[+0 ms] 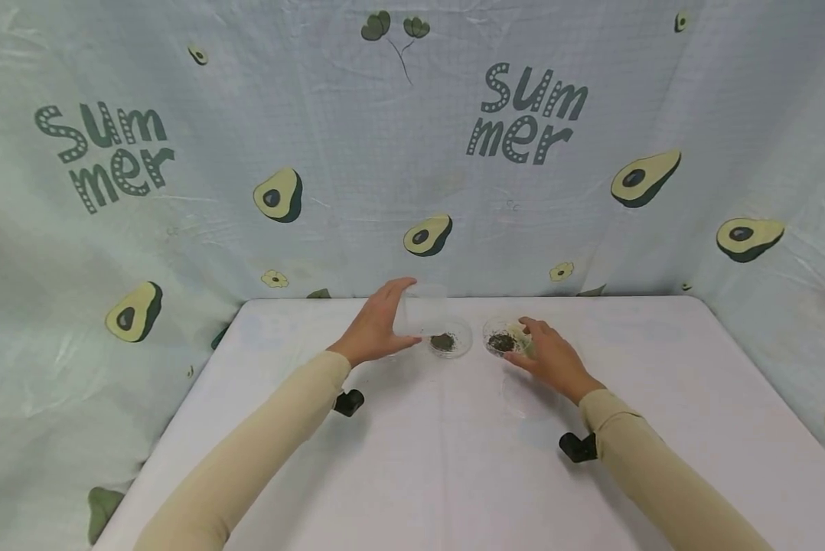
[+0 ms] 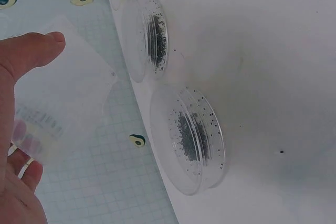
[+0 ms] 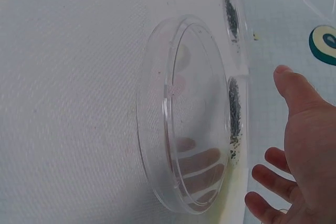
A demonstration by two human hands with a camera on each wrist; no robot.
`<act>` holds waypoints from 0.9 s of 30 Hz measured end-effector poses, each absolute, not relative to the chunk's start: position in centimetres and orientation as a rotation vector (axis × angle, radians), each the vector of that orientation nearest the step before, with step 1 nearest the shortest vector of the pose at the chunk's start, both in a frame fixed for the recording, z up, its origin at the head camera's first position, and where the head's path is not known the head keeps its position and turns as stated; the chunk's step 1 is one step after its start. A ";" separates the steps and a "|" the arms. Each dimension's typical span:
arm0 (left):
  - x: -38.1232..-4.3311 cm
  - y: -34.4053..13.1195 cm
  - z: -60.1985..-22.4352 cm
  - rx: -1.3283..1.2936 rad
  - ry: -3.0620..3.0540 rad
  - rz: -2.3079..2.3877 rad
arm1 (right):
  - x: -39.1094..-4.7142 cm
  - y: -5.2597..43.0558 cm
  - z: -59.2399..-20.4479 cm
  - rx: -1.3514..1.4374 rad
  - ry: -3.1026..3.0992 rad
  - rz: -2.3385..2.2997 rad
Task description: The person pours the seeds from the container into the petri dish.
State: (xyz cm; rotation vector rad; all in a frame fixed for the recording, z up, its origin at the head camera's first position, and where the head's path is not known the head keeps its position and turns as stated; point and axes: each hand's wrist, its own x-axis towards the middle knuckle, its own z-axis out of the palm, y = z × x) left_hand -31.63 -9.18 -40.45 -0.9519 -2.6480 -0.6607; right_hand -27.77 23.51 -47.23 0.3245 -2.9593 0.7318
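My left hand (image 1: pixel 378 325) grips a clear plastic piece (image 1: pixel 424 310) between thumb and fingers, raised above the table. Its kind is hard to tell; fingers show through the clear piece (image 2: pixel 73 87) in the left wrist view. Just below it stands a clear petri dish (image 1: pixel 459 348) with dark grains. To its right is a second petri dish (image 1: pixel 490 329) with dark grains. My right hand (image 1: pixel 553 360) hovers by that dish, thumb and fingers apart; contact is unclear. Nearer the right wrist camera lies a clear round dish (image 3: pixel 197 124), through which fingers show.
The white table (image 1: pixel 412 467) reaches back to a hanging cloth (image 1: pixel 357 153) printed with avocados and words. Scattered dark specks (image 2: pixel 281 152) dot the tabletop. A pale yellow-green patch (image 1: pixel 526 348) shows beside the right hand.
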 end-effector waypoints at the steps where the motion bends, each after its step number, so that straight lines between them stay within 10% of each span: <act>1: -31.6 -9.3 -40.5 -0.943 -2.653 -0.664 | -27.7 23.5 -47.2 0.322 -2.959 0.728; 27: -30.9 -13.0 -40.5 -0.724 -2.730 -0.819 | -26.6 24.5 -46.8 0.334 -2.950 0.739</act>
